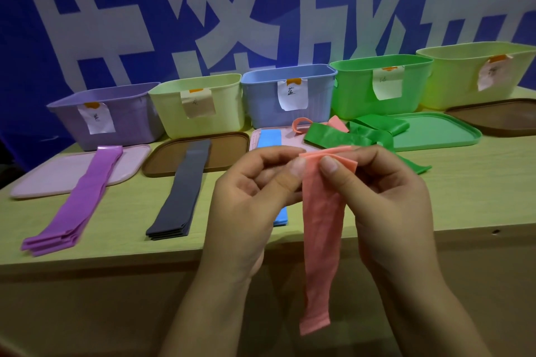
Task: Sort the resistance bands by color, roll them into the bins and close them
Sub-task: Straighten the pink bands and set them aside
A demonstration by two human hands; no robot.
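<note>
Both hands hold a pink resistance band [320, 240] in front of the table edge. My left hand [255, 191] and my right hand [385, 194] pinch its folded top end, and the rest hangs down. On the table lie a stack of purple bands [84, 197], a stack of dark grey bands [185, 191], blue bands [269, 138] partly hidden by my left hand, loose green bands [362, 133] and more pink bands [336, 124]. Open bins stand along the back: purple [127, 124], pale yellow [226, 113], blue [316, 101], green [353, 95], yellow-green [452, 84].
Lids lie flat in front of the bins: a pink lid [43, 180], a brown lid [229, 151], a pink lid [290, 139] under the blue bands, a green lid [441, 133] and a brown lid [499, 119]. A blue banner hangs behind.
</note>
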